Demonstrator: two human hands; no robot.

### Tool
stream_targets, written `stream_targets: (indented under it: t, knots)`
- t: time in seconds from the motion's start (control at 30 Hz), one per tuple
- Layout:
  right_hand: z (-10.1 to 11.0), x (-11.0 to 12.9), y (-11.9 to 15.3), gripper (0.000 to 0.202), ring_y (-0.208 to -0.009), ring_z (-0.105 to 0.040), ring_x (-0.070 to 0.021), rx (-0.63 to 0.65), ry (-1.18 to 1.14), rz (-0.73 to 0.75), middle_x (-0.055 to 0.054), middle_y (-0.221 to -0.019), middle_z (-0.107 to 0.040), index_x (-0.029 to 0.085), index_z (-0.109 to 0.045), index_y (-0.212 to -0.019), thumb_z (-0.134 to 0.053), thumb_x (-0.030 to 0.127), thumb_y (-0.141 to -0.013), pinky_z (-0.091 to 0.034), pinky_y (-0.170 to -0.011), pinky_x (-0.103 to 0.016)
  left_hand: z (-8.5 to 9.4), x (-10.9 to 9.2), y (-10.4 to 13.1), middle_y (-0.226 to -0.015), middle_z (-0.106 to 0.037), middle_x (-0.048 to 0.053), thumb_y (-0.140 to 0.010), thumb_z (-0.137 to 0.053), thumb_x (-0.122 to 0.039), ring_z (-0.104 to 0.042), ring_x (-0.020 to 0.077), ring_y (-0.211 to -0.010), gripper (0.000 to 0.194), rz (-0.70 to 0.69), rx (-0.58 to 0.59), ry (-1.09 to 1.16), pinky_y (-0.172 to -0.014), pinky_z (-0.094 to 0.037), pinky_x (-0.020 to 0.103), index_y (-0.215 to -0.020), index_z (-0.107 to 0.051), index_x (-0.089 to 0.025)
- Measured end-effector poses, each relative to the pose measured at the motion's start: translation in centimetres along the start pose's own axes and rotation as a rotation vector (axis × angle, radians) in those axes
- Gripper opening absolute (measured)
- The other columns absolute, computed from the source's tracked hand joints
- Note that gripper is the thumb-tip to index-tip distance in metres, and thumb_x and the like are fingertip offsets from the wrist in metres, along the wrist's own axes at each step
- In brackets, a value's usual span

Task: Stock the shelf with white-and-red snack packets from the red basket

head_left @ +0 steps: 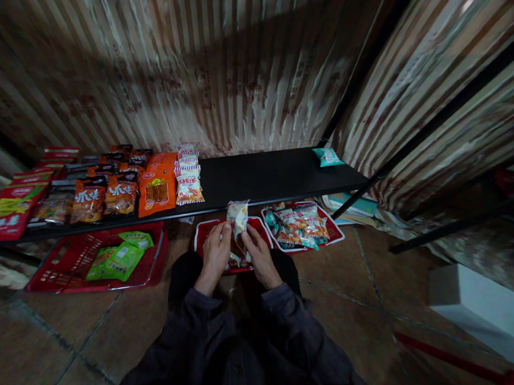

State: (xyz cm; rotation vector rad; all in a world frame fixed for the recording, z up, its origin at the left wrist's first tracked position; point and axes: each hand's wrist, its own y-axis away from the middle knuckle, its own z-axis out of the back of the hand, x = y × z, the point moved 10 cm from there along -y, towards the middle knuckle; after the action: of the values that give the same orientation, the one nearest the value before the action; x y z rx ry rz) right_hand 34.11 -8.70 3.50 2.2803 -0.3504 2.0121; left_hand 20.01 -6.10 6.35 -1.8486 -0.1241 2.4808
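Note:
Between my two hands a small white-and-orange snack packet (238,217) is held upright over a red basket (265,230). My left hand (217,248) has its fingers closed on the packet's left side. My right hand (258,251) grips the lower right side. More packets lie in the basket beneath, mostly hidden by my hands. Just ahead, at the edge of a black shelf (247,178), stands a row of similar white snack packets (188,182).
Left on the shelf are orange bags (157,187), black-and-orange packets (120,195) and red bags (16,201); a teal packet (328,157) lies far right. A basket (338,234) of mixed packets and one (157,262) with green packets flank me. A white box (486,312) sits right.

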Motion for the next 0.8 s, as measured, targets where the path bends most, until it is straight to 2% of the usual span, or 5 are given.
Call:
stream_targets:
  t: [0.13, 0.23, 0.4, 0.57, 0.8]
  knots:
    - [0.0, -0.9, -0.1, 0.056, -0.106, -0.058, -0.0232, -0.021, -0.048, -0.065, -0.006, -0.116, -0.064, 0.021, -0.056, -0.120, -0.070, 0.040, -0.069, -0.043, -0.096, -0.038, -0.3, -0.4, 0.1, -0.109, -0.066, 0.008, -0.089, -0.035, -0.041, -0.059, 0.0203, -0.104, 0.038, -0.043, 0.026, 0.002, -0.093, -0.044, 0.035, -0.102, -0.065, -0.020]
    - [0.4, -2.0, -0.1, 0.052, -0.096, -0.063, -0.0219, -0.085, -0.209, -0.141, -0.004, -0.108, -0.067, 0.022, -0.059, -0.114, -0.071, 0.039, -0.067, -0.048, -0.088, -0.036, -0.3, -0.1, -0.1, -0.106, -0.067, 0.007, -0.089, -0.036, -0.040, -0.060, 0.0198, -0.100, 0.036, -0.053, 0.024, 0.026, -0.091, -0.045, 0.035, -0.099, -0.065, -0.020]
    - [0.5, -3.0, 0.1, 0.040, -0.081, -0.068, -0.0222, -0.120, -0.478, -0.299, -0.002, -0.088, -0.072, 0.023, -0.061, -0.103, -0.071, 0.034, -0.066, -0.053, -0.076, -0.037, 0.6, 2.2, -1.0, -0.100, -0.068, 0.007, -0.081, -0.053, -0.034, -0.062, 0.0196, -0.095, 0.025, 0.017, -0.048, 0.037, -0.089, -0.046, 0.034, -0.097, -0.065, -0.020]
    - [0.7, -3.4, 0.3, 0.036, -0.078, -0.068, -0.0239, -0.122, -0.463, -0.391, -0.003, -0.086, -0.073, 0.022, -0.063, -0.099, -0.070, 0.036, -0.066, -0.054, -0.067, -0.036, -0.8, 4.9, -1.2, -0.096, -0.069, 0.009, -0.075, -0.060, -0.035, -0.063, 0.0203, -0.092, 0.030, 0.170, 0.030, 0.288, -0.084, -0.048, 0.033, -0.098, -0.064, -0.015]
    - [0.6, -3.7, 0.0, 0.033, -0.077, -0.069, -0.0237, -0.105, -0.400, -0.367, -0.004, -0.086, -0.073, 0.021, -0.062, -0.093, -0.068, 0.042, -0.068, -0.054, -0.067, -0.036, -2.2, 5.0, -0.1, -0.093, -0.069, 0.009, -0.067, -0.069, -0.036, -0.064, 0.0195, -0.087, 0.035, 0.292, 0.117, 0.536, -0.080, -0.050, 0.033, -0.094, -0.062, -0.014]
